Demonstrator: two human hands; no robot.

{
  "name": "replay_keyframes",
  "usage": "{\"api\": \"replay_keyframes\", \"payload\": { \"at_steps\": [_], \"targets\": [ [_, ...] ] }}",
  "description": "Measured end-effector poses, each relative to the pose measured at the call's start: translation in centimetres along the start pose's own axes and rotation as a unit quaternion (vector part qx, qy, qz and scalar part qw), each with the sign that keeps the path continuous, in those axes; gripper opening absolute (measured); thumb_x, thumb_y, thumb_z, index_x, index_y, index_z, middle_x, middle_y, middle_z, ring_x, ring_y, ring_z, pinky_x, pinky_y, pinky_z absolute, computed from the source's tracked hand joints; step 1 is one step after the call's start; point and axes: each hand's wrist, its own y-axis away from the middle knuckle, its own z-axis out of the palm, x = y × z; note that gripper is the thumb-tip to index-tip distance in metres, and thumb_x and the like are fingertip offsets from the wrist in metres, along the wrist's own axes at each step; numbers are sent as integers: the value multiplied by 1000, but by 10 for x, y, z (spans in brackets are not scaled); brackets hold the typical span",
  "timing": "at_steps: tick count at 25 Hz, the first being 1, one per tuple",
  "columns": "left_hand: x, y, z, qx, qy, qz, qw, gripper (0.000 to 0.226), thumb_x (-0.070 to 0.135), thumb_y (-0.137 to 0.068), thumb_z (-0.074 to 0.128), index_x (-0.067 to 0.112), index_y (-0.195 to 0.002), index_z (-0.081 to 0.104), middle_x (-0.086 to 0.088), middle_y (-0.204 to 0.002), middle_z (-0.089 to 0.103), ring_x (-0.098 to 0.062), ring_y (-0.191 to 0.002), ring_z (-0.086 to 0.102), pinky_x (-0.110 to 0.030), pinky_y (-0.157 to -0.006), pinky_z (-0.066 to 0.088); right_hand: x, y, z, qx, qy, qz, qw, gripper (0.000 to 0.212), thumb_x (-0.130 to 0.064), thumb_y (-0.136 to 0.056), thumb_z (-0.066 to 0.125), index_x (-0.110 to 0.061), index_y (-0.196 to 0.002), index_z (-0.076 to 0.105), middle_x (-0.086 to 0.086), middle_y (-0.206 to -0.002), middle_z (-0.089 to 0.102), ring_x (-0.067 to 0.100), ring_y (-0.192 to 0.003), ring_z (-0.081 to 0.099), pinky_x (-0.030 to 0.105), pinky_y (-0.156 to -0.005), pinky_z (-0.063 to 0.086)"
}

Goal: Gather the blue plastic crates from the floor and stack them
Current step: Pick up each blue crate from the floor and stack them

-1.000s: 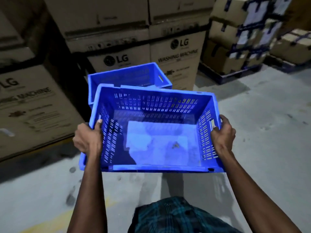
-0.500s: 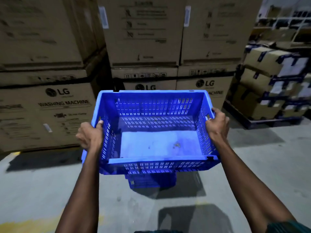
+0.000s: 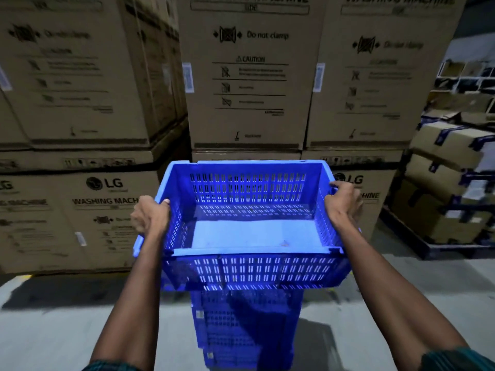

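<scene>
I hold a blue slotted plastic crate (image 3: 251, 271) in the air in front of me, open side up and empty. My left hand (image 3: 150, 218) grips its left rim, thumb hooked over the edge. My right hand (image 3: 344, 203) grips the right rim near the far corner. Directly beneath the held crate stands a stack of blue crates (image 3: 241, 330) on the concrete floor; the crate in my hands hides the stack's top.
Tall cardboard washing-machine boxes (image 3: 249, 76) form a wall close behind the stack. Taped cartons on a dark pallet (image 3: 450, 183) stand at the right. Grey concrete floor (image 3: 53, 330) lies open on both sides of the stack.
The crate has risen higher and now hangs over the stack, which shows more fully below it. My view has tilted up toward the box wall. Both hands keep their grip.
</scene>
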Motion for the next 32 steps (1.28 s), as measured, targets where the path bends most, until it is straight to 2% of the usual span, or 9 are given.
{"api": "replay_keyframes", "payload": {
  "at_steps": [5,9,15,17,19,23,26,32],
  "targets": [
    [25,-70,57,-22,-17,13,1000,40,32,-88,69,-5,-102,67,-28,-108,68,-43,-102,64,-42,-84,50,-19,-50,57,-11,4,21,1000,40,-3,-85,58,-25,-115,72,16,-119,66,39,-106,64,38,-87,52],
    [52,-115,102,-46,-50,13,998,36,31,-90,67,-2,-103,68,-25,-107,70,-40,-100,66,-39,-79,47,-28,-91,96,-26,10,44,999,38,-4,-87,55,-26,-112,73,17,-124,63,41,-111,60,40,-92,48],
    [70,-148,160,-70,-104,-7,992,33,31,-93,63,0,-104,69,-22,-106,70,-38,-100,66,-39,-82,49,-36,-135,138,-57,1,76,995,35,-8,-86,55,-25,-110,73,15,-124,62,39,-109,59,33,-83,45],
    [73,-152,176,-67,-121,-6,990,32,31,-93,63,1,-103,69,-21,-104,70,-37,-97,66,-39,-78,48,-33,-147,151,-66,-7,85,994,36,-10,-83,55,-27,-108,74,14,-122,64,39,-106,61,35,-85,49],
    [79,-158,187,-59,-129,-1,990,32,30,-93,63,0,-103,68,-21,-104,70,-37,-97,66,-38,-76,47,-29,-159,163,-70,-7,96,993,36,-11,-82,55,-27,-107,75,15,-121,66,40,-105,62,36,-87,51],
    [89,-175,199,-54,-143,19,988,33,29,-93,62,-1,-107,67,-23,-110,69,-40,-103,65,-40,-80,49,-32,-177,176,-71,-11,97,993,33,-13,-84,57,-25,-109,75,16,-121,66,41,-109,61,36,-90,50],
    [89,-174,208,-51,-156,22,986,32,30,-95,60,-1,-104,67,-23,-108,69,-39,-102,65,-39,-76,46,-30,-186,183,-78,0,104,991,30,-16,-84,58,-26,-107,74,15,-122,65,40,-110,61,36,-92,49],
    [83,-174,204,-49,-158,14,986,34,28,-92,64,0,-111,65,-23,-117,66,-42,-109,62,-42,-85,49,-29,-200,180,-56,-18,117,991,27,-17,-82,59,-25,-102,77,10,-111,71,36,-101,66,34,-82,51]
  ]
}}
